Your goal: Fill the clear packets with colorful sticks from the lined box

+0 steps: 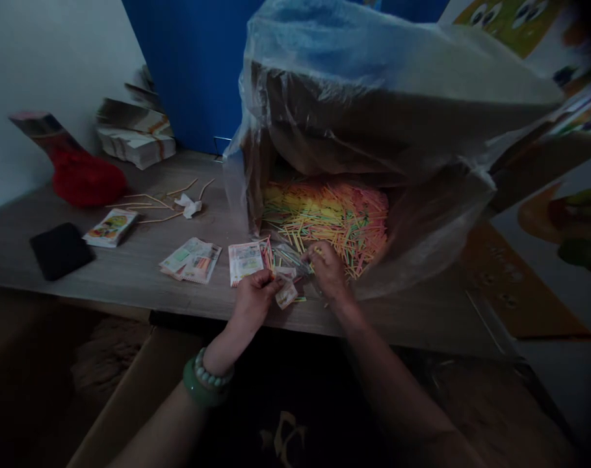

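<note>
My left hand (257,292) is closed, thumb against fingers, on a small printed plastic packet (286,296) over the table's front part. My right hand (328,268) is curled shut at the mouth of the lined box, with what looks like a short yellow stick between its fingertips. Thin coloured sticks (344,221) in yellow, pink, orange and green fill the box. Some of them spill out onto the table between my hands. Just left of the spill lies a flat printed packet (245,260), and further left more printed packets (192,260) overlap.
Clear plastic lining (402,71) drapes over the tipped box. On the table's (129,286) left are a black flat object (62,251), a stack of printed cards (112,227), bent tan strips (153,207), a red bundle (88,179) and paper stacks (136,140). Printed cartons stand right.
</note>
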`<state>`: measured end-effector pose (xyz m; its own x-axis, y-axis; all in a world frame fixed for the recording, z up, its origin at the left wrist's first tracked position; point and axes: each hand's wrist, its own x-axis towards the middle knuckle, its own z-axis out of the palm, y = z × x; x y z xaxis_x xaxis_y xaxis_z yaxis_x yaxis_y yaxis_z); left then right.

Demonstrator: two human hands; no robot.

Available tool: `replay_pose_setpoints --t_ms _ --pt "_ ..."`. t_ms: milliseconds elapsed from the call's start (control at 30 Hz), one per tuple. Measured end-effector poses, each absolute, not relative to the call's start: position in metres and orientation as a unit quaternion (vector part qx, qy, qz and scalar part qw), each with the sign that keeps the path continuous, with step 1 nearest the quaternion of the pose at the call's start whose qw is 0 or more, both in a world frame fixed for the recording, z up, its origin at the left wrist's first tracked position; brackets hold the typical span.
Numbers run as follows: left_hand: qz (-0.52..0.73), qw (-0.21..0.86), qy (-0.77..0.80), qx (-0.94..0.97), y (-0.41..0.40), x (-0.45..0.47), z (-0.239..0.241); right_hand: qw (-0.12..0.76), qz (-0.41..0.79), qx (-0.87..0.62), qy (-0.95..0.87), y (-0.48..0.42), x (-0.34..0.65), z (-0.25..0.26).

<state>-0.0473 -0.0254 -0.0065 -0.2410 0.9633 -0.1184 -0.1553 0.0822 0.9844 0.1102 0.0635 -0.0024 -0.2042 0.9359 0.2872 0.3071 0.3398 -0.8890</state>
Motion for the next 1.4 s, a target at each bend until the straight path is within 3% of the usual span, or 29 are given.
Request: replay_pose_setpoints --t_ms 100,200,500,733,900,1000,1200,1400 --pt "0.550 0.461 0.575 0.393 -0.025 -0.048 -0.005 0.533 0.385 -0.399 -0.639 0.056 0.108 0.031" --pt "0.527 0.470 0.591 0.390 -0.022 -0.048 0.000 0.553 0.469 -0.344 -0.597 0.044 0.094 0.053" --pt "0.491 0.600 0.532 0.340 -0.018 -0.046 0.012 0.502 0.558 -0.310 -0.583 0.042 0.085 0.036" --pt "0.495 0.603 0.506 0.369 -0.011 -0.039 0.018 0.384 0.583 -0.296 -0.652 0.053 0.103 0.045" --pt "0.521 0.568 0.478 0.421 0.005 -0.030 0.021 0.398 0.600 -0.275 -0.637 0.062 0.101 0.041" --pt "0.535 0.578 0.464 0.405 0.017 -0.027 0.020 0.410 0.576 -0.272 -0.653 0.074 0.107 0.042" --pt "0.574 0.609 0.460 0.298 0.031 -0.025 0.015 0.303 0.507 -0.315 -0.742 0.096 0.132 0.045" --pt "0.539 0.668 0.421 0.294 0.029 -0.010 0.019 0.429 0.589 -0.327 -0.602 0.089 0.129 0.033"
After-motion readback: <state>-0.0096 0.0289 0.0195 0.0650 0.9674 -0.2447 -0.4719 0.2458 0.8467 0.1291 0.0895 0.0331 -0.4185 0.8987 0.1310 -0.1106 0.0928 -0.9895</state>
